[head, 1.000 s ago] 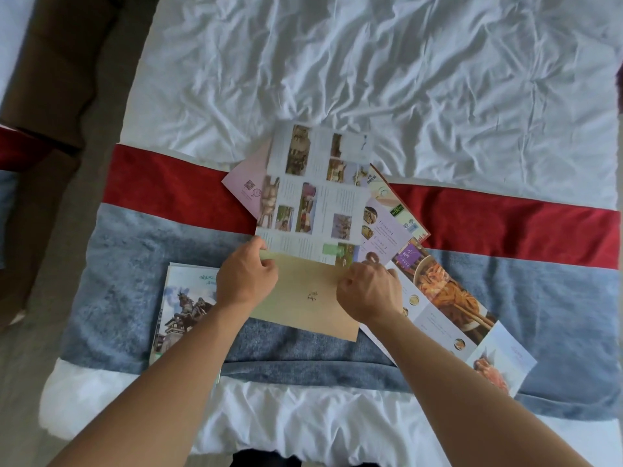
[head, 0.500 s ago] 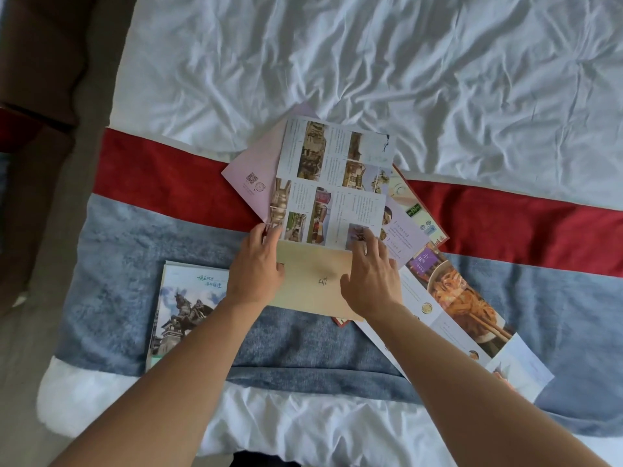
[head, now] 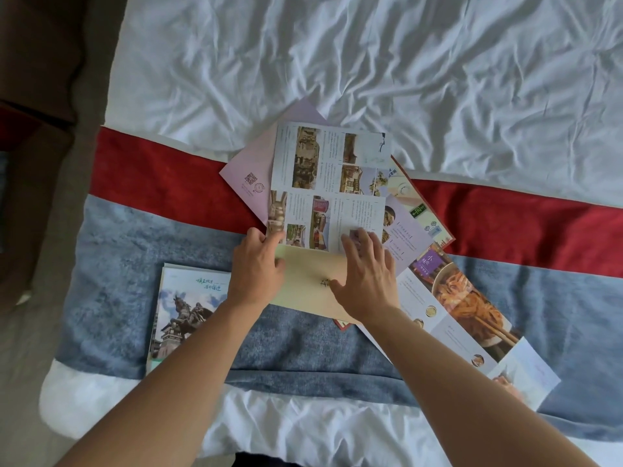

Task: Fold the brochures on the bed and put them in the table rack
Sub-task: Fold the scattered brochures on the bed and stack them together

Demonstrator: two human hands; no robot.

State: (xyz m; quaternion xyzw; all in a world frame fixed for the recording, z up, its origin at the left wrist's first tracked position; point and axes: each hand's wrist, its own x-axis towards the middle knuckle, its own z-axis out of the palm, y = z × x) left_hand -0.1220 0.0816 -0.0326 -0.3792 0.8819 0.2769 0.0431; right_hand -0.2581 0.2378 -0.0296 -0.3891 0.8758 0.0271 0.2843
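Rumpled white sheets cover the bed [head: 438,79], with a red and grey runner [head: 151,183] laid across its near end, and the brochures lie on that runner; the photo brochure [head: 332,183] sits in the middle, its cream flap [head: 310,284] turned up over the lower part, so the fold looks begun but not pressed flat; the left hand [head: 258,267] pinches the flap's left edge between thumb and fingers, while the right hand [head: 365,274] lies flat on flap and page with fingers spread and straight; a lilac brochure [head: 256,170] and a red-edged one [head: 421,210] poke out from beneath, a long food brochure [head: 472,311] stretches toward the bed's near right corner, and a booklet with a statue on its cover [head: 182,315] rests near the left edge; five printed pieces by my count, though the overlap may hide more; only the booklet looks closed; no rack or counter is in view, so I judge the task barely started, with nothing yet stowed.
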